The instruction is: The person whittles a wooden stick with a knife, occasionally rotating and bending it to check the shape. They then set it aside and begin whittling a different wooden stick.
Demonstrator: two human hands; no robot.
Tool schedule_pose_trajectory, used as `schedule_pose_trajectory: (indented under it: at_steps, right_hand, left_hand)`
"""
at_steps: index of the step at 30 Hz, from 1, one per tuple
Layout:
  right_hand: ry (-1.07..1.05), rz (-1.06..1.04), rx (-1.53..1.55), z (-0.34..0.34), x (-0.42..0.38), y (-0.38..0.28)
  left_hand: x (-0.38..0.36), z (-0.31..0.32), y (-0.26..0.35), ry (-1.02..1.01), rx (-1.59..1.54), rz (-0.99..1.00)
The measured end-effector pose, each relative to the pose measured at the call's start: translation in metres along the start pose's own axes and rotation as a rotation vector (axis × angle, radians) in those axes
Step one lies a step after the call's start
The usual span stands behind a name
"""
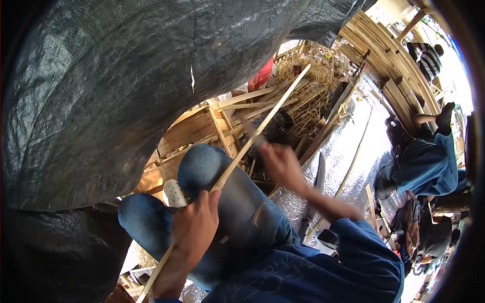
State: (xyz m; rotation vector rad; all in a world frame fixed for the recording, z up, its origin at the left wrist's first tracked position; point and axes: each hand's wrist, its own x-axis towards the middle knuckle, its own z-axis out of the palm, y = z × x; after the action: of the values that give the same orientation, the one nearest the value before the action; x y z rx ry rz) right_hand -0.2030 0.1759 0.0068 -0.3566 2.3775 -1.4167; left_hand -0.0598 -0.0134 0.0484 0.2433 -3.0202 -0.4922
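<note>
My left hand [196,222] is closed around a long, pale strip of bamboo or wood [262,123] that slants up and away over my knees. The strip's lower end passes beneath my left wrist toward the bottom edge. My right hand [281,162], blurred by motion, is closed beside the strip's middle. From it a smeared blade, apparently a knife [246,125], reaches across the strip; its handle is hidden in my fingers. Small shavings [259,214] lie on my trouser leg.
A dark tarpaulin [101,101] hangs at the left. Wooden crates [189,131] and a heap of shavings [313,91] lie ahead. On a silvery mat [348,151] rest a long dark blade-like object [319,174] and a phone [328,238]. Several people sit at right, near stacked slats [389,55].
</note>
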Motion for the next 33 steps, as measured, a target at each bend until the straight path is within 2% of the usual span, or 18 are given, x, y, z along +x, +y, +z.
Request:
schedule_pose_trajectory:
  at_steps: [3,4,6,8,9,11,13,15,16,17,19,20,23,25,27,28,31,33]
  right_hand:
    - [0.017,-0.059,0.026,-0.008,0.012,0.009]
    - [0.167,0.11,0.101,-0.023,0.034,0.013]
    - [0.252,0.167,0.232,-0.029,0.035,0.008]
    - [-0.027,-0.08,-0.076,0.004,0.007,-0.003]
    - [-0.045,-0.08,-0.073,0.002,0.009,0.003]
    - [0.199,-0.05,0.089,-0.009,0.031,0.022]
    - [0.285,0.052,0.178,-0.033,0.044,0.029]
    - [0.267,0.11,0.264,-0.044,0.041,0.036]
    - [0.287,0.131,0.202,-0.044,0.037,0.033]
    - [0.282,0.133,0.2,-0.046,0.038,0.037]
    - [0.357,0.113,0.241,-0.055,0.048,0.045]
    - [0.366,0.128,0.356,-0.06,0.053,0.037]
    - [0.527,0.11,0.35,-0.044,0.051,0.017]
    - [0.31,-0.163,0.048,0.004,0.022,0.018]
    - [0.083,0.133,0.432,0.022,-0.005,0.009]
    - [0.117,-0.072,0.284,0.005,0.009,0.022]
    - [0.47,0.017,0.183,-0.056,0.052,0.031]
    - [0.455,0.139,0.247,-0.056,0.051,0.029]
  left_hand:
    - [-0.005,0.002,-0.006,-0.041,-0.006,-0.017]
    - [-0.004,0.004,-0.007,-0.025,-0.023,-0.014]
    - [-0.007,0.001,-0.001,-0.044,0.007,-0.034]
    - [-0.002,-0.006,0.002,-0.031,0.041,-0.071]
    - [-0.004,-0.01,-0.001,-0.091,-0.04,-0.087]
    - [-0.03,-0.04,-0.007,-0.198,-0.143,-0.212]
    - [-0.059,-0.054,-0.021,-0.065,-0.177,-0.142]
    - [-0.087,-0.062,-0.035,-0.097,-0.05,-0.221]
    - [-0.092,-0.069,-0.04,-0.276,-0.04,-0.332]
    - [-0.091,-0.066,-0.041,-0.279,-0.042,-0.337]
    - [-0.08,-0.057,-0.038,-0.139,0.018,-0.241]
    - [-0.071,-0.051,-0.039,-0.063,-0.07,-0.156]
    - [-0.042,-0.03,-0.041,-0.054,-0.155,-0.052]
    - [-0.024,-0.022,-0.025,-0.07,-0.071,-0.039]
    - [-0.017,-0.016,-0.029,-0.071,-0.049,0.015]
    - [-0.013,-0.013,-0.033,-0.075,-0.047,0.03]
    - [-0.015,-0.004,-0.034,-0.035,-0.038,0.042]
    - [-0.01,-0.002,-0.029,-0.013,-0.006,0.057]
